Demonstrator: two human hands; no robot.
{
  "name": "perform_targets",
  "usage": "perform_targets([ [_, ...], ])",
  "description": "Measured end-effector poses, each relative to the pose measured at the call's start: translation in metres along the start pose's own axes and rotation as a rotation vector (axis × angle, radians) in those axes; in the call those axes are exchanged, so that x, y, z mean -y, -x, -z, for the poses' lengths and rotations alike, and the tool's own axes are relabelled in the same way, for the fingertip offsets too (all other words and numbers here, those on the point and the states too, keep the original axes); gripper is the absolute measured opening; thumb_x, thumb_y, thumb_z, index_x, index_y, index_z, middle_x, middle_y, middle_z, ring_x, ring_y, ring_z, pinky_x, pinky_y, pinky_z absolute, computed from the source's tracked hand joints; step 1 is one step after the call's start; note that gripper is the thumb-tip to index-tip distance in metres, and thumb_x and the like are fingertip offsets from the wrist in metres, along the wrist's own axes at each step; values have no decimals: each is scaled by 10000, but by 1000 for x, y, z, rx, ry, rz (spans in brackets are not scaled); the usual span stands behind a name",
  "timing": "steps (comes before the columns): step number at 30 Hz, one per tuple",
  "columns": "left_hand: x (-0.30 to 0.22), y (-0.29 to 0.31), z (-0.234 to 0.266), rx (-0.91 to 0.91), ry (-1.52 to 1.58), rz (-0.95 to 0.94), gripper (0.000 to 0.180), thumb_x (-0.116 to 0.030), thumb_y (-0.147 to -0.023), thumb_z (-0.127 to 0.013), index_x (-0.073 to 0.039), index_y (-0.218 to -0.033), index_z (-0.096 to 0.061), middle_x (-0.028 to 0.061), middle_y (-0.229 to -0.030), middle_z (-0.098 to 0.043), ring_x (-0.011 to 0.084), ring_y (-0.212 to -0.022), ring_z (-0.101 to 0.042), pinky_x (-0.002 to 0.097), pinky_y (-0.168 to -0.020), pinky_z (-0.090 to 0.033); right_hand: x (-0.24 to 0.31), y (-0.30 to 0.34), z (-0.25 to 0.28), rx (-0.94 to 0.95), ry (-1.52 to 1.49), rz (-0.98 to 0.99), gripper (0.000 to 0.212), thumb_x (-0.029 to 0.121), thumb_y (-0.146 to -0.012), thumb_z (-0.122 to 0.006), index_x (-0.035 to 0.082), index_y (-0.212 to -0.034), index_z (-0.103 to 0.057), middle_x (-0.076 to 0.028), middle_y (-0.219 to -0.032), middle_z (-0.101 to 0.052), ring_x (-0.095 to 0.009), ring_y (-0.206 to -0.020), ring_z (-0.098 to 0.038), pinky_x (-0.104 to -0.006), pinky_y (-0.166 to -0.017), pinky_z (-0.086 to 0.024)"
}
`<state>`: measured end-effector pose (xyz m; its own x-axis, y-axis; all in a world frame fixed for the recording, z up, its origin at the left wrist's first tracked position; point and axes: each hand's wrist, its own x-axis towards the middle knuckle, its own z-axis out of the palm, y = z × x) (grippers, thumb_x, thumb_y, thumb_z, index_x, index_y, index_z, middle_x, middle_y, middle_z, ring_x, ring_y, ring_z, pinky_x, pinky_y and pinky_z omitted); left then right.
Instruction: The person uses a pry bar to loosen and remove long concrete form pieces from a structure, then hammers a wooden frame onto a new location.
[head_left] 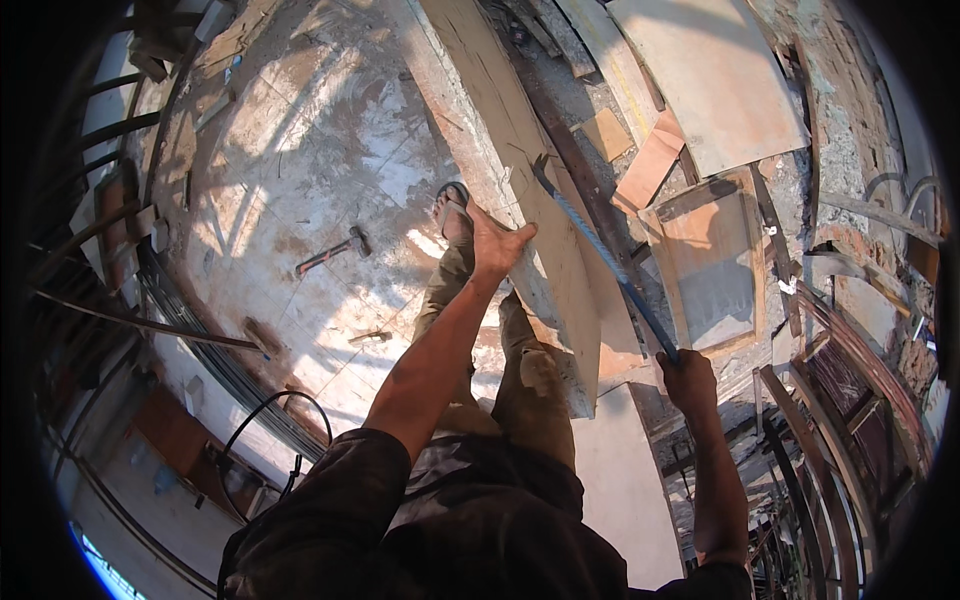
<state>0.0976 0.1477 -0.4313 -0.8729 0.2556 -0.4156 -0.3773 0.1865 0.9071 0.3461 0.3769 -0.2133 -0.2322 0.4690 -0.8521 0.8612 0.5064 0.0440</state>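
My left hand grips the near edge of a long, thick wooden panel, its thumb lying over the top. This panel stands on edge in front of my legs, its narrow side pale and flaked. My right hand is closed round the lower end of a blue crowbar. The hooked tip of the crowbar reaches over to the panel's far side, right of my left hand. Whether the tip touches the wood I cannot tell. A hammer lies on the floor left of my sandalled foot.
Boards lie at the right: a large pale sheet, an orange-brown piece and a framed panel. Curved wooden frames stand at lower right. Long metal bars and a black cable loop are at the left.
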Motion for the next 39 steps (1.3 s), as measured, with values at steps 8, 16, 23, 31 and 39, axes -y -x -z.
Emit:
perform_targets([
  [8, 9, -1, 10, 14, -149, -24, 1208, -143, -661, -927, 55, -1548, -131, 277, -1416, -421, 369, -1351, -430, 451, -1168, -362, -29, 40, -18, 21, -78, -84, 466, 440, -948, -674, -12, -844, -723, -251, -762, -700, -441, -800, -720, -517, -733, -529],
  [16, -23, -46, 47, -75, -108, 263, 1308, -579, -772, -868, 90, -1587, -95, 390, -1521, -336, 419, -1393, -434, 472, -1154, -376, -10, 60, -81, -24, -418, -101, 567, 454, -934, -728, 4, -633, -561, -60, -537, -467, -120, -553, -436, -399, -519, -373],
  [23, -46, -123, 45, 197, -63, 81, 642, -183, -747, -953, 73, -1210, -591, 148, -1153, -685, 269, -1071, -654, 376, -1006, -512, 10, 73, -108, 46, -534, -183, 583, 494, -917, -701, -23, -663, -608, -172, -604, -610, -281, -579, -613, -454, -606, -463],
  [31, -7, -125, 18, 41, -82, 158, 803, -105, -758, -936, 81, -1380, -463, 164, -1336, -609, 255, -1197, -601, 397, -1060, -495, -22, 105, -132, 57, -496, -348, 568, 505, -927, -691, -4, -684, -627, -163, -612, -620, -292, -585, -618, -452, -632, -481],
  [39, -38, -128, 1, 66, -163, 179, 1206, -301, -644, -1016, 78, -1445, -198, 292, -1431, -472, 350, -1294, -528, 435, -1132, -447, -4, 123, -122, -132, -547, -386, 579, 500, -926, -700, -3, -660, -599, -142, -598, -604, -242, -561, -580, -441, -600, -462],
])
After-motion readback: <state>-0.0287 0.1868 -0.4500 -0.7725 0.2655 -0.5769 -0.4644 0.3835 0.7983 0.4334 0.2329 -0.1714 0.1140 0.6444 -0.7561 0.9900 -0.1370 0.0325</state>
